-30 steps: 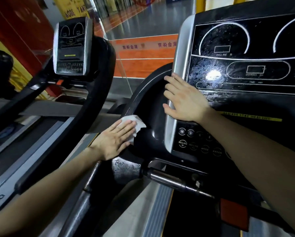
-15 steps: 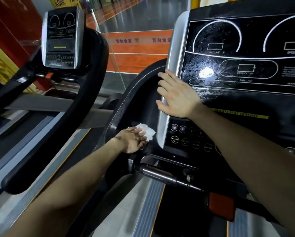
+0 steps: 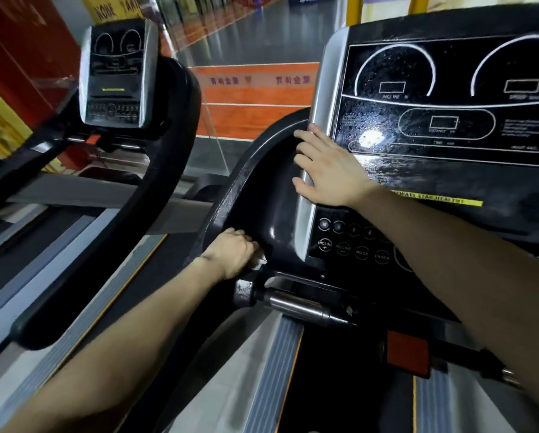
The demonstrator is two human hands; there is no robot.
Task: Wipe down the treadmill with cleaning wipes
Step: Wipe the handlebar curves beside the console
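The treadmill's black console (image 3: 433, 126), wet with droplets, fills the upper right, with a silver strip down its left edge. Left of it curves the black side handrail (image 3: 262, 189). My left hand (image 3: 230, 256) presses a white cleaning wipe (image 3: 259, 261) against the lower inside of that handrail; only a small corner of the wipe shows past my fingers. Resting flat on the console's silver edge is my right hand (image 3: 330, 170), fingers spread, nothing in it.
A chrome grip bar (image 3: 299, 306) sticks out below the console. A red safety tab (image 3: 407, 353) hangs lower right. A second treadmill with its own console (image 3: 115, 76) and black handrail (image 3: 155, 189) stands close on the left. Grey side rails and the belt lie below.
My left hand slid the wipe down and inward along the handrail toward its base, and now covers most of it. My right hand stayed on the console edge.
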